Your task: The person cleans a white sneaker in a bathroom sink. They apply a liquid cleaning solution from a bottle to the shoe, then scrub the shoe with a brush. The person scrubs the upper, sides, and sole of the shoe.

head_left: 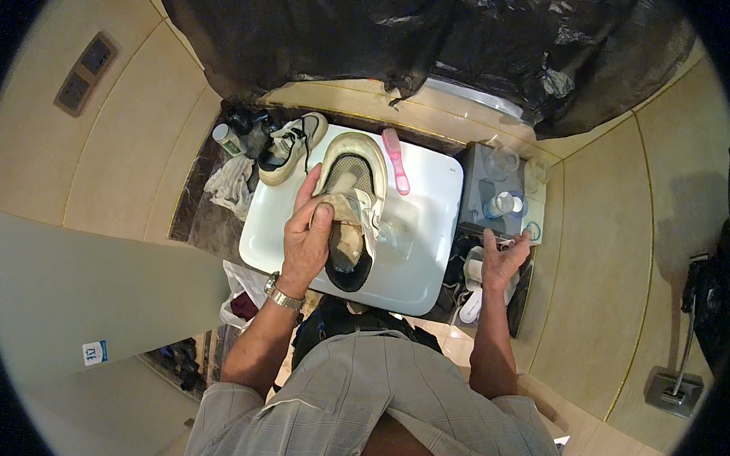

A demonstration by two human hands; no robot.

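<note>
My left hand (306, 246) holds a pale sneaker (351, 176) over the white washbasin (451, 223), fingers and thumb gripping its side near the tongue. The toe points away from me, with mesh over the front; the dark-lined heel is nearest me. My right hand (503, 262) is off to the right of the basin, its fingers apart and nothing seen in it. It is beside the grey box and the small items at the counter's right end. A second pale sneaker (293, 149) with dark laces rests at the basin's far left corner. A pink brush (395, 162) lies along the far rim.
Left of the basin are a crumpled whitish cloth (231, 185) and a white-and-green container (228, 140). On the right, a grey box (475, 177) bears a clear plastic cup (501, 163) and a small bottle (500, 204). Black plastic sheeting (454, 33) hangs beyond.
</note>
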